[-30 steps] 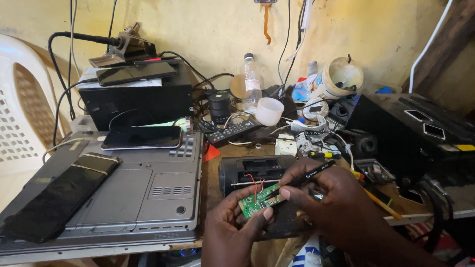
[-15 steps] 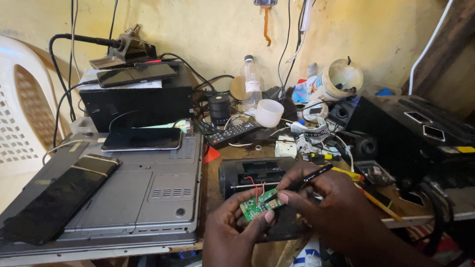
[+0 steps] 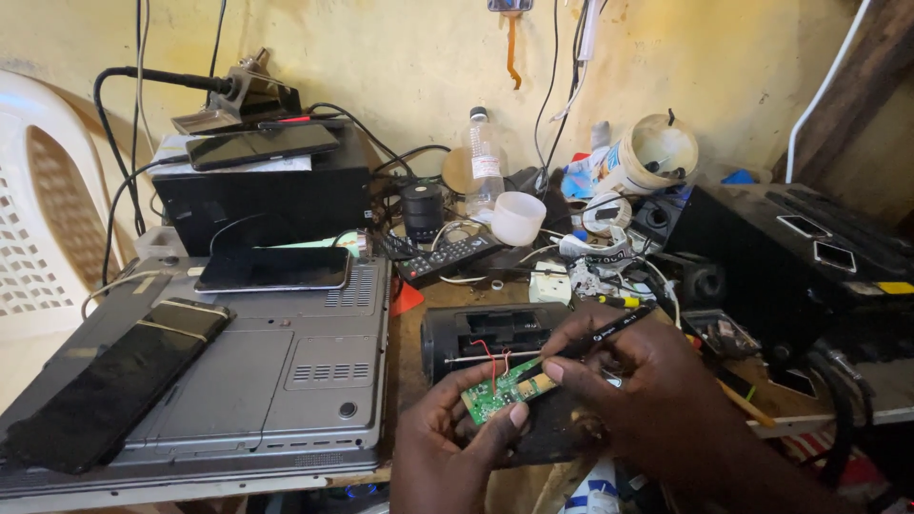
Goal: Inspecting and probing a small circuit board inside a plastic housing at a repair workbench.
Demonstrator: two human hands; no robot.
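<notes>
A: What's on the far left of your feed?

B: I see a white plastic chair (image 3: 38,200) at the edge, then an upturned grey laptop (image 3: 248,381) on the worktop (image 3: 409,343). A black phone (image 3: 105,385) lies across its near left corner and another phone (image 3: 274,269) lies on its far edge. Behind it a black box (image 3: 262,195) carries a third phone (image 3: 262,145).

A: And the hands?

B: My left hand (image 3: 457,447) is low in the middle. Its fingers (image 3: 517,416) pinch a small green circuit board (image 3: 505,390) by its near edge, thumb pressed to the lower side. Thin red wires (image 3: 490,354) run from the board up into a black speaker case (image 3: 490,335) just behind it.

A: The right one?

B: My right hand (image 3: 657,400) sits just right of the board. Its fingers (image 3: 571,347) are pressed together around a thin black tool (image 3: 617,326), and one fingertip touches the board's right end. The tool slants up to the right.

A: Further back?

B: A black remote (image 3: 447,257), a clear plastic bottle (image 3: 484,171) and a white cup (image 3: 519,217) stand among tangled cables. On the far right sits a large black case (image 3: 790,257).
</notes>
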